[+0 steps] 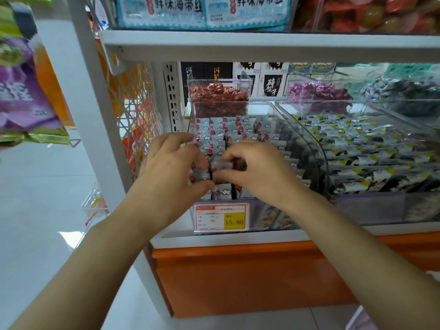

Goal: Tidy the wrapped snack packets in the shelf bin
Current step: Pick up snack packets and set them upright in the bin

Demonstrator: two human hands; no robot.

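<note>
Two hands among the snack packets

The right hand [252, 170] pinches one blurred packet [222, 166] between thumb and fingertips. Just beside it, the left hand [166, 167] curls thumb and fingers round a few snack packets [221, 132]. These are small and silver-white with cloud marks and a red spot, and they stand in rows inside the clear bin [304, 148].

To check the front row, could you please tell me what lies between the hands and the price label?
Head view: white wrapped packets stand between the left hand, the right hand and the price label.
</note>
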